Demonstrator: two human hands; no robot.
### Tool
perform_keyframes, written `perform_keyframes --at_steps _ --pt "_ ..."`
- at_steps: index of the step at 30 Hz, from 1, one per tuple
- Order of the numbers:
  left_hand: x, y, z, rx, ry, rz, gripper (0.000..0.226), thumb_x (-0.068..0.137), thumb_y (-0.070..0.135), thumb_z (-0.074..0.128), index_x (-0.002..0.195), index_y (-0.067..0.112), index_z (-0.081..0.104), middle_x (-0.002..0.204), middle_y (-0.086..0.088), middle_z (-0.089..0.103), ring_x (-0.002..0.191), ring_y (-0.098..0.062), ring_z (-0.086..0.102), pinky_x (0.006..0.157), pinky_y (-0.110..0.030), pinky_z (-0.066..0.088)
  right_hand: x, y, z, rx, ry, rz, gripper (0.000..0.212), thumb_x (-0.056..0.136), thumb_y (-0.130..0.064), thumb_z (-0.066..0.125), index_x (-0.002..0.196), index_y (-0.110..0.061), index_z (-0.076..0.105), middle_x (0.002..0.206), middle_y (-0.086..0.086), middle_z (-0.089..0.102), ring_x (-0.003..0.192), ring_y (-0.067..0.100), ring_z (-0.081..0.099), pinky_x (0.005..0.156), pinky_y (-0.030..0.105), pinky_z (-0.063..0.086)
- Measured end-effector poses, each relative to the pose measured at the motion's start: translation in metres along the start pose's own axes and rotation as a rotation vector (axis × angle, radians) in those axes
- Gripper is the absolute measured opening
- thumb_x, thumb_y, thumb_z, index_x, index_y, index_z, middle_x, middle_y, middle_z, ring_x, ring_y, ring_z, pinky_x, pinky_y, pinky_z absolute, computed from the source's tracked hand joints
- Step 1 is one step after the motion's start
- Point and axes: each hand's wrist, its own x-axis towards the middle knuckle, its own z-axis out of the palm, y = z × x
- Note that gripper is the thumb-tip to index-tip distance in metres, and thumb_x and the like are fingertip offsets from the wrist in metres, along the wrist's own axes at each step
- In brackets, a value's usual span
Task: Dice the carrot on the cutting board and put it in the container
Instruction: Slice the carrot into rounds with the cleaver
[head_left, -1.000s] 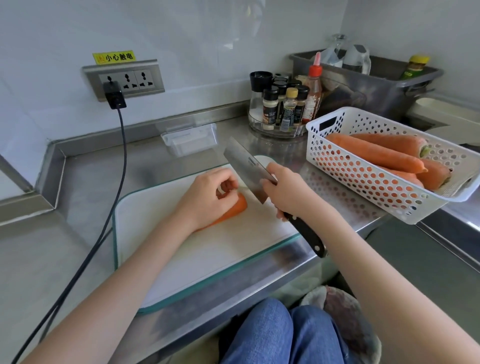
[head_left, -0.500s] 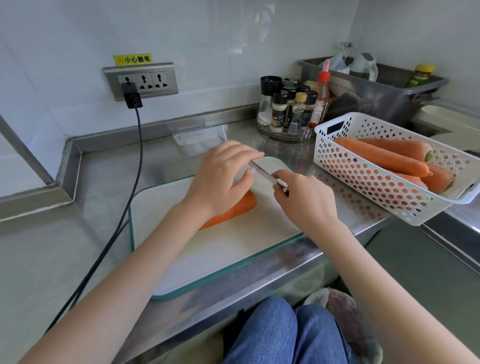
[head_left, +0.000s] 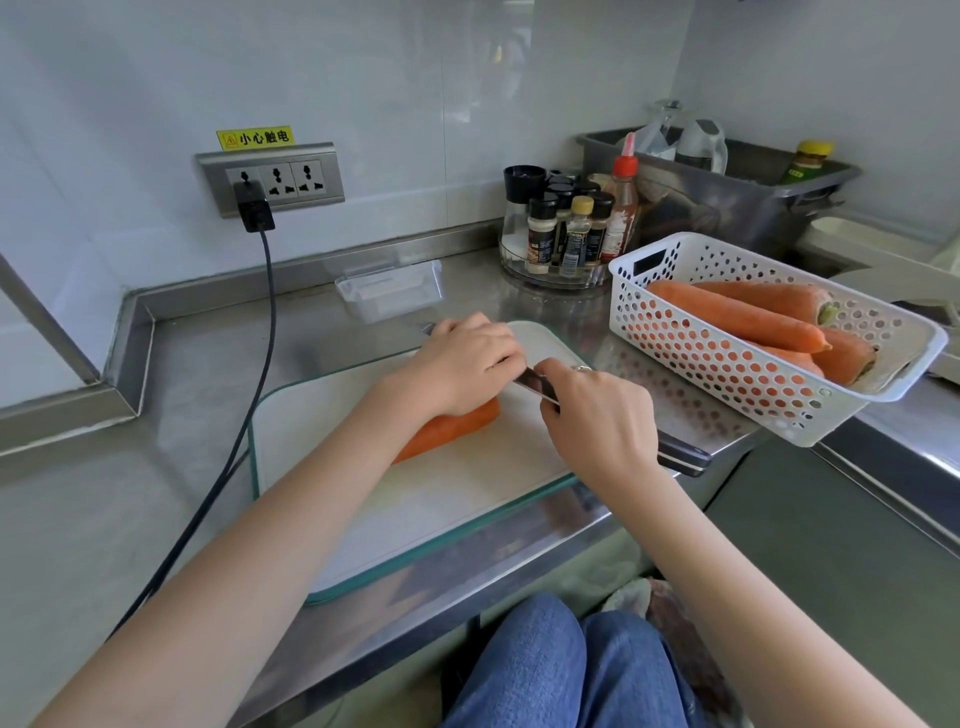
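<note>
Right hand is wrapped tight round the knife handle, blade edge-on across the carrot. Left hand lies over the top of the blade, fingers curved; whether they press steel or carrot, can't tell. The carrot lies on the white cutting board, mostly under that wrist. Clear container waits behind the board, and a white basket of carrots sits to the right.
</note>
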Motion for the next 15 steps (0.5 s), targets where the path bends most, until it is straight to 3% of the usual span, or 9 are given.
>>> perform_keyframes --at_steps 3,6,9,10,12,15 --pt "0.004 -0.001 0.003 0.022 -0.012 -0.002 0.042 0.1 0.034 0.024 0.113 0.022 0.062 0.123 0.007 0.056 0.117 -0.016 0.039 0.102 -0.038 0.024 0.002 0.003 0.001 0.011 -0.011 0.011 0.024 0.096 -0.028 0.045 0.118 -0.024 0.054 0.099 -0.002 0.068 0.088 0.024 0.065 0.057 0.028 0.032" --pt "-0.007 -0.006 0.003 -0.069 0.303 0.037 0.042 0.096 0.026 0.029 0.124 0.01 0.056 0.128 -0.004 0.053 0.12 -0.019 0.043 0.103 -0.031 0.03 0.003 0.01 0.0 0.055 -0.01 0.05 0.027 0.095 -0.026 0.046 0.121 -0.024 0.052 0.097 0.0 0.068 0.086 0.027 0.065 0.056 0.028 0.036" --pt "-0.034 -0.016 0.005 -0.196 0.601 -0.017 0.028 0.091 0.022 0.038 0.106 0.008 0.057 0.106 -0.006 0.055 0.101 -0.019 0.05 0.09 -0.027 0.039 0.002 0.012 -0.002 0.151 -0.012 0.109 0.026 0.097 -0.026 0.044 0.121 -0.026 0.054 0.092 0.005 0.068 0.081 0.03 0.063 0.058 0.03 0.04" --pt "-0.044 -0.018 0.007 -0.233 0.583 -0.042 0.021 0.09 0.024 0.041 0.099 0.01 0.055 0.098 -0.003 0.054 0.093 -0.018 0.051 0.084 -0.03 0.042 0.002 0.011 -0.003 0.216 -0.03 0.129 0.022 0.097 -0.025 0.043 0.117 -0.025 0.055 0.09 0.008 0.067 0.079 0.033 0.06 0.059 0.031 0.04" --pt "-0.058 -0.021 0.014 -0.234 0.399 -0.051 0.015 0.086 0.028 0.053 0.092 0.014 0.052 0.093 0.002 0.052 0.088 -0.017 0.051 0.079 -0.032 0.043 0.002 0.006 -0.003 0.354 -0.079 0.161 0.01 0.097 -0.023 0.042 0.098 -0.02 0.051 0.081 0.011 0.061 0.072 0.035 0.052 0.058 0.034 0.042" --pt "-0.064 -0.024 0.027 -0.17 0.254 -0.007 0.028 0.076 0.027 0.071 0.096 0.016 0.055 0.098 0.006 0.052 0.095 -0.015 0.048 0.083 -0.025 0.037 0.001 -0.003 -0.008 0.452 -0.138 0.148 0.016 0.098 -0.027 0.042 0.084 -0.02 0.039 0.074 0.007 0.053 0.068 0.034 0.051 0.063 0.04 0.05"
